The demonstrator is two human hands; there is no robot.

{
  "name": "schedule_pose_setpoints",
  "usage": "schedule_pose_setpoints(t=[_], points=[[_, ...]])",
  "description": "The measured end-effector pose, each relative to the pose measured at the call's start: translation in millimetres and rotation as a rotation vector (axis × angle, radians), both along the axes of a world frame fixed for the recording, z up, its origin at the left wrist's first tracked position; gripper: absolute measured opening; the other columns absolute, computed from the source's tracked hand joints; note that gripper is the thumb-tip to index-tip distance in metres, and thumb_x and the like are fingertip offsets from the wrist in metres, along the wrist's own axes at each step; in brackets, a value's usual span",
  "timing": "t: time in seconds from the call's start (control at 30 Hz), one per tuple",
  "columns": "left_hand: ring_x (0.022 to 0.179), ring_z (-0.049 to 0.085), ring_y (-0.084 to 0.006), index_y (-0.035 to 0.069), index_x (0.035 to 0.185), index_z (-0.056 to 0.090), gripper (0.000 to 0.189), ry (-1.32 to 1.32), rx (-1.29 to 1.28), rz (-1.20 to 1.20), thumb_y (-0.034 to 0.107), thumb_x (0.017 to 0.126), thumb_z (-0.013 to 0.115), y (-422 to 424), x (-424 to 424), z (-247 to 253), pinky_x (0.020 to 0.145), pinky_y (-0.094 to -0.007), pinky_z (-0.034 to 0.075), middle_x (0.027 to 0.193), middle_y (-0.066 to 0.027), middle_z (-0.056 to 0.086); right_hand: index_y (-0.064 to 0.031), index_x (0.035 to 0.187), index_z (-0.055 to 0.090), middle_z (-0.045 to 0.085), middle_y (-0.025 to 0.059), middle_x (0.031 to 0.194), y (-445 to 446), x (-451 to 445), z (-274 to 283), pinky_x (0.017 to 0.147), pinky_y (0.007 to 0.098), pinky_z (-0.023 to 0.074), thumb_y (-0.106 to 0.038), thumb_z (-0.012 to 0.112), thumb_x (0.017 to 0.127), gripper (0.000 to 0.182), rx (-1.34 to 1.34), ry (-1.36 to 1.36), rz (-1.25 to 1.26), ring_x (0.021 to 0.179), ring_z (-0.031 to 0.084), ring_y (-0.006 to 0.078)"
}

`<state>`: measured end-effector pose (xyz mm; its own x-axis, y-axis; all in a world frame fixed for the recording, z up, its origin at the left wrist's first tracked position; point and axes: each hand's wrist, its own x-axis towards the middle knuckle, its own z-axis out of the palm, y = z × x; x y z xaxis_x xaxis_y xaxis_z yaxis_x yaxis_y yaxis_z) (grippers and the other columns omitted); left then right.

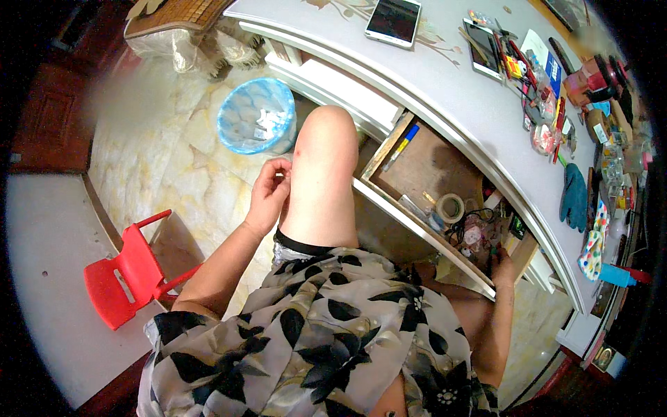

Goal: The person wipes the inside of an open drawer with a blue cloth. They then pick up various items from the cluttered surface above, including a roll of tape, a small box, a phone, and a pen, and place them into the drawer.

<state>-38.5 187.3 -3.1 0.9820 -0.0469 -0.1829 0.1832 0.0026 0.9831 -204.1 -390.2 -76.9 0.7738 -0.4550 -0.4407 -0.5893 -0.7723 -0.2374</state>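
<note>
In the head view, a wooden drawer (388, 148) is pulled out from a white table. My right hand (503, 268) reaches into its near right corner, touching small items; whether the fingers grip anything is unclear. Beside that hand lies a jumble with dark cables (458, 229) and crumpled clear plastic (473, 234). A roll of tape (449, 208) lies further left, and a blue and yellow pen (401, 147) rests along the drawer's left side. My left hand (271, 193) is beside my bare thigh, its fingers curled and partly hidden, so its hold cannot be told.
A blue-lined waste bin (256, 117) with white scraps stands beyond my left hand. A red plastic chair (133, 271) is at lower left. On the tabletop (359, 68) lie a white smartphone (393, 22), a second phone (482, 49), assorted tools and a dark glove (573, 198).
</note>
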Motion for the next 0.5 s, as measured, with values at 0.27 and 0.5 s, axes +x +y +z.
schedule_pose_setpoints(t=[0.27,0.5], points=[[0.102,0.05,-0.0163,0.006,0.111,0.052,0.036,0.034,-0.267,0.097,-0.001,0.076,0.05,1.7,33.8,-9.0,0.092,-0.0307,0.039,0.11,-0.0064,0.053,-0.0061,0.132,0.044,0.056,0.0203,0.121,0.7,-3.0,-3.0,0.093,0.037,0.0431,-0.011,0.051,0.09,0.043,0.228,-0.157,-0.076,0.111,0.054,0.0341],[0.098,0.056,-0.0184,0.008,0.118,0.052,0.032,0.354,-0.395,-0.038,0.018,0.089,0.046,-27.9,114.2,-16.7,0.087,-0.0336,0.046,0.107,-0.0069,0.058,-0.007,0.124,0.05,0.061,0.019,0.112,4.2,-6.6,-2.3,0.084,0.0403,0.0471,-0.014,0.053,0.089,0.035,0.184,-0.223,0.014,0.102,0.059,0.0358]])
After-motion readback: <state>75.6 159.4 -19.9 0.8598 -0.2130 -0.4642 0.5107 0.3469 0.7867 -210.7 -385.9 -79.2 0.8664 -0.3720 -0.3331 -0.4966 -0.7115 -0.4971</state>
